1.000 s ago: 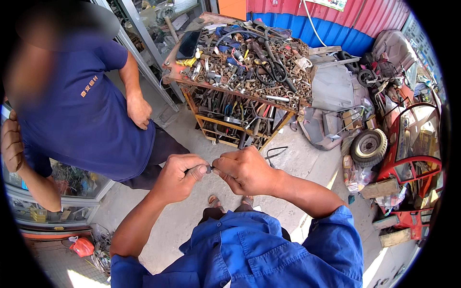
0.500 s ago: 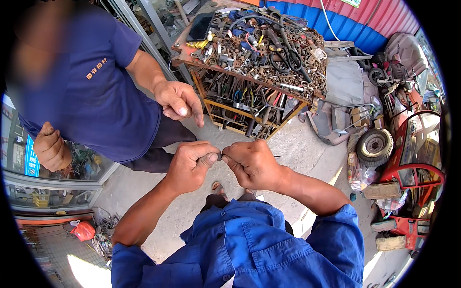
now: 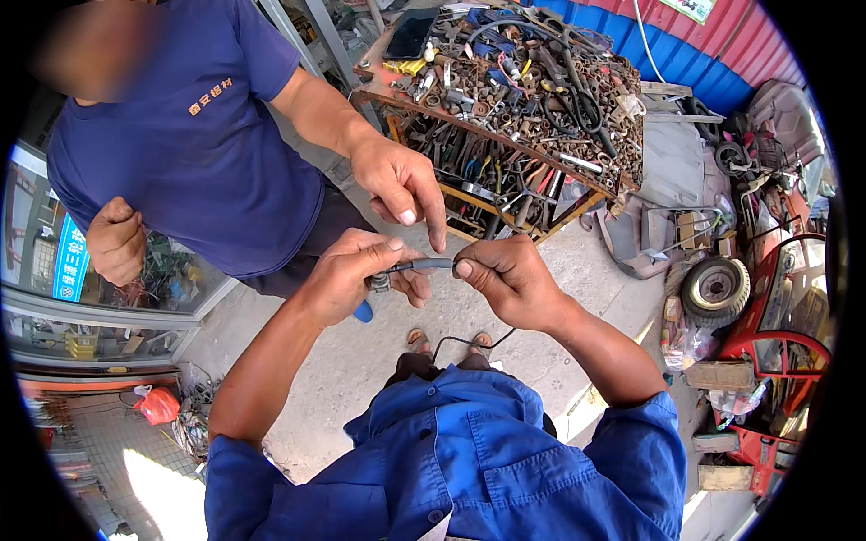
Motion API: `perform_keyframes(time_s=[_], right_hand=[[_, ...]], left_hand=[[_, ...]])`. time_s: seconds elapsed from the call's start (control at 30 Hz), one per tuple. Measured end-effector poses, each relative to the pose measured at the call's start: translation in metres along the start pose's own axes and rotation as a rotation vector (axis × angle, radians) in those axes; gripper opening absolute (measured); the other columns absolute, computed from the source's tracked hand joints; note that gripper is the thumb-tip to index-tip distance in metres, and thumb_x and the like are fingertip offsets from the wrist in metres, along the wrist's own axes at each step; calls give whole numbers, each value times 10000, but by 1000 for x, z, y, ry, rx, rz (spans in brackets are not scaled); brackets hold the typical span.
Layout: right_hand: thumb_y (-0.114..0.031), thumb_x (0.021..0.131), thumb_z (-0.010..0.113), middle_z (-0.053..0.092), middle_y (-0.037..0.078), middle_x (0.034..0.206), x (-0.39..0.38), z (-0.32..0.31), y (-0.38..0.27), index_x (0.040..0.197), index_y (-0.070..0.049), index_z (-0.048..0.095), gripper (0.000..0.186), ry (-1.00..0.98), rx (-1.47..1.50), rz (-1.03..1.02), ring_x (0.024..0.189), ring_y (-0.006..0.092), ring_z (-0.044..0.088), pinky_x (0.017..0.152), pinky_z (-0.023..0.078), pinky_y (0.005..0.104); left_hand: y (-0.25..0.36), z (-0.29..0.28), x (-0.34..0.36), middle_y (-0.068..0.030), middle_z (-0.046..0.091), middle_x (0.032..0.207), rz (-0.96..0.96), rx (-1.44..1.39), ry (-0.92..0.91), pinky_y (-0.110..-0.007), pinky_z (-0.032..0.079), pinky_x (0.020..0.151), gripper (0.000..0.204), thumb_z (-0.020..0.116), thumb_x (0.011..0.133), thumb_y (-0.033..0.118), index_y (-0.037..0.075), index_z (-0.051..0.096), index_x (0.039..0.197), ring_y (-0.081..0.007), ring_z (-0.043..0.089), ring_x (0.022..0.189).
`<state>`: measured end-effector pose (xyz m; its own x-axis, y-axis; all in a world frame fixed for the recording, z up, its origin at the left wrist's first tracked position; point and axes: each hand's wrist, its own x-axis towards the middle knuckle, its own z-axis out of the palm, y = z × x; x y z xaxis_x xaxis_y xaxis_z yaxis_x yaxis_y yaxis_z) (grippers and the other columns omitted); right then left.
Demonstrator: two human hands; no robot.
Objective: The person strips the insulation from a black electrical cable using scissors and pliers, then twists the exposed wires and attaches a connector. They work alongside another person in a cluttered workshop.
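My left hand (image 3: 356, 275) and my right hand (image 3: 505, 279) hold a thin black cable (image 3: 424, 265) between them at chest height. The left hand pinches the end with a small metal fitting (image 3: 379, 283); the right hand grips the other part, and the cable loops down below it (image 3: 469, 341). A person in a dark blue shirt (image 3: 194, 135) stands in front of me. That person's hand (image 3: 401, 185) points a finger down at the cable, almost touching it. Their other hand (image 3: 115, 242) is a fist at their side.
A metal rack (image 3: 514, 99) piled with rusty tools, cables and parts stands ahead. A small wheel (image 3: 714, 288) and red machinery (image 3: 785, 325) are on the right. A glass display case (image 3: 81, 298) is on the left. Concrete floor (image 3: 361, 370) lies below.
The other person's hand has come forward and down until its finger points at the cable. My hands have drawn slightly apart, showing more of the cable between them.
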<state>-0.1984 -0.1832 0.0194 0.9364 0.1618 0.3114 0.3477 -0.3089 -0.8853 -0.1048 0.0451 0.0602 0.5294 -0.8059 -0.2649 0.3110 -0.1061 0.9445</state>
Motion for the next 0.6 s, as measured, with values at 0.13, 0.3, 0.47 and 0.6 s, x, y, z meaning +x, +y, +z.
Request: perform_keyframes(time_s=[0.13, 0.3, 0.47, 0.6], right_hand=[[-124, 954, 642, 571, 170, 642, 1, 0, 2, 849, 21, 664, 180, -7, 11, 4, 560, 325, 570, 537, 428, 409], [-127, 955, 640, 571, 171, 647, 3, -1, 0, 856, 25, 662, 183, -5, 31, 11, 569, 327, 565, 548, 429, 410], [-129, 958, 638, 569, 175, 649, 3, -1, -2, 856, 28, 660, 188, 4, 45, 16, 573, 328, 562, 552, 428, 412], [-131, 958, 639, 566, 174, 646, 2, 0, -2, 855, 27, 662, 190, 3, 48, 1, 573, 328, 557, 549, 427, 411]], left_hand=[[1, -2, -2, -269, 691, 917, -4, -76, 9, -423, 565, 790, 554, 451, 1019, 324, -188, 618, 1150, -328, 697, 829], [4, -3, -6, -270, 703, 941, 25, -103, 7, -398, 568, 790, 501, 419, 1024, 268, -174, 650, 1080, -315, 711, 824], [3, -6, -9, -289, 691, 940, 38, -85, 17, -435, 572, 812, 498, 464, 932, 230, -192, 615, 1149, -346, 704, 855], [5, -5, -12, -284, 702, 960, 55, -61, 8, -405, 568, 815, 463, 448, 931, 205, -184, 641, 1091, -334, 711, 872]])
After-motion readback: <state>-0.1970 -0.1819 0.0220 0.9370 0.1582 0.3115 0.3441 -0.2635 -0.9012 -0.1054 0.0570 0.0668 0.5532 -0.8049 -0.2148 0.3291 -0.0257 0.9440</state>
